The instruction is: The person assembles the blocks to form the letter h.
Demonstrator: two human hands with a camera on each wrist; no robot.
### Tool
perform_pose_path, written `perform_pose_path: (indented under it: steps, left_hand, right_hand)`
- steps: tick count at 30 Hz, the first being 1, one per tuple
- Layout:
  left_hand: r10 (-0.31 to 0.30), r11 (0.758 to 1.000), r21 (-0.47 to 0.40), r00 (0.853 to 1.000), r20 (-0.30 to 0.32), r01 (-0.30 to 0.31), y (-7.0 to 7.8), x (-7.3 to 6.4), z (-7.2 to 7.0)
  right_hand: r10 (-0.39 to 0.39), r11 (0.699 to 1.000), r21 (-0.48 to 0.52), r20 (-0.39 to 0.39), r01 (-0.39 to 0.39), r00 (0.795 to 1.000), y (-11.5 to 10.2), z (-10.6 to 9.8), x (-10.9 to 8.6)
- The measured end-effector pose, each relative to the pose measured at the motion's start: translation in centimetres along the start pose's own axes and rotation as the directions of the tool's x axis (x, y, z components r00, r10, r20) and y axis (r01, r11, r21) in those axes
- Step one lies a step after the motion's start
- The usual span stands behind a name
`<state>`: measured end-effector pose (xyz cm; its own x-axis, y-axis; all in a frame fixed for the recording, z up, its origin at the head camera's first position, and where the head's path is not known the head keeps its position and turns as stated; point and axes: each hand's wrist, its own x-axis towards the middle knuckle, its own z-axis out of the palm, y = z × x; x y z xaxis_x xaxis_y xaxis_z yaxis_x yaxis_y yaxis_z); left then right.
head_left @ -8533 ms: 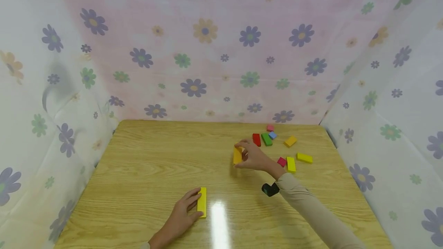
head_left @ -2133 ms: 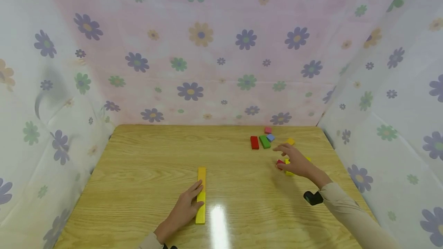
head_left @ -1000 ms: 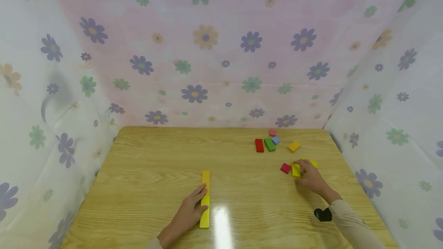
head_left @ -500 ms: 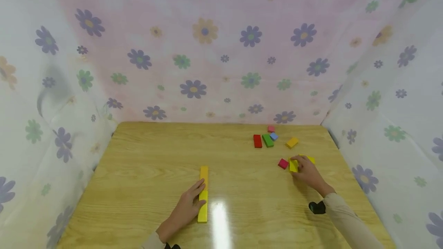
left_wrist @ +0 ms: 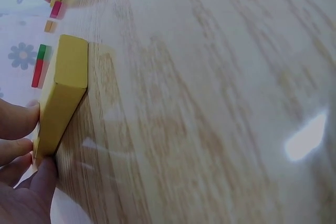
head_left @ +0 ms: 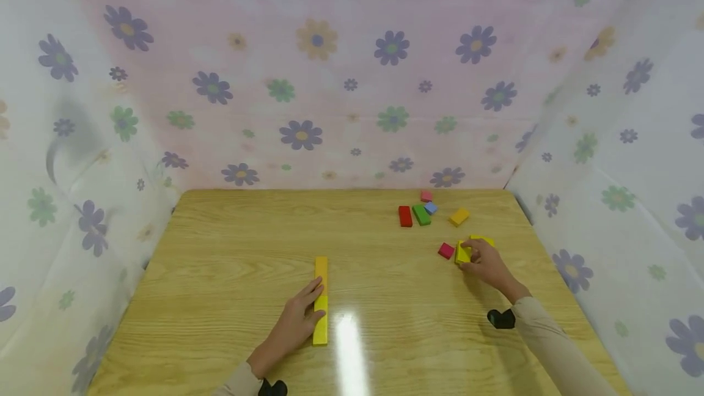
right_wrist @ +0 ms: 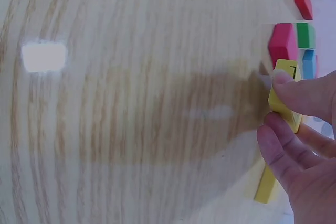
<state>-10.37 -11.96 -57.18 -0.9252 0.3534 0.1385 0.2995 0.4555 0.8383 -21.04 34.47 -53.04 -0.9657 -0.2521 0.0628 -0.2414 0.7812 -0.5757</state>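
Observation:
Two blocks lie end to end in the middle of the table, a yellow block [head_left: 320, 332] nearer the person and an orange-yellow block [head_left: 321, 266] beyond it. My left hand [head_left: 291, 319] has its fingers and thumb on this row, and the left wrist view shows them holding it from both sides. Over on the right, my right hand [head_left: 491, 267] pinches another yellow block [right_wrist: 283, 95] between thumb and fingers, tilted in the right wrist view. Partly behind that hand lies one more yellow block [head_left: 484, 240]. A crimson block [head_left: 446, 250] sits just left of the pinched one.
Farther back on the wooden table [head_left: 236, 231] are a red block [head_left: 405, 216], a green block [head_left: 421, 214], a blue block [head_left: 431, 208], a pink block [head_left: 426, 196] and an orange block [head_left: 459, 217]. Flowered cloth [head_left: 352, 66] surrounds the back and sides.
The right hand has brought the orange-yellow block to the far end of the yellow one, let go, moved right and pinched another yellow block, now tilted. The left hand stays at the row.

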Motion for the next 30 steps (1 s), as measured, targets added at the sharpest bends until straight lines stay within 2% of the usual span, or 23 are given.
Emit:
perform_pose_path:
  steps: [3, 15, 30]
  left_hand:
    - [0.000, 1.000, 0.007, 1.000, 0.003, 0.000, 0.0, 0.0, 0.0]
    - [-0.010, 1.000, 0.003, 1.000, 0.005, 0.010, 0.2, 0.1, 0.1]
    - [-0.018, 1.000, 0.001, 1.000, 0.015, 0.018, 0.3, -0.1, 0.0]
  right_hand:
    - [0.010, 1.000, 0.021, -0.004, -0.010, 1.000, -0.2, -0.3, -0.2]
    - [-0.085, 0.996, 0.024, -0.027, 0.086, 0.996, -3.1, -1.2, 0.4]
    - [-0.215, 0.974, 0.075, 0.010, 0.214, 0.977, -8.1, -0.4, 2.1]
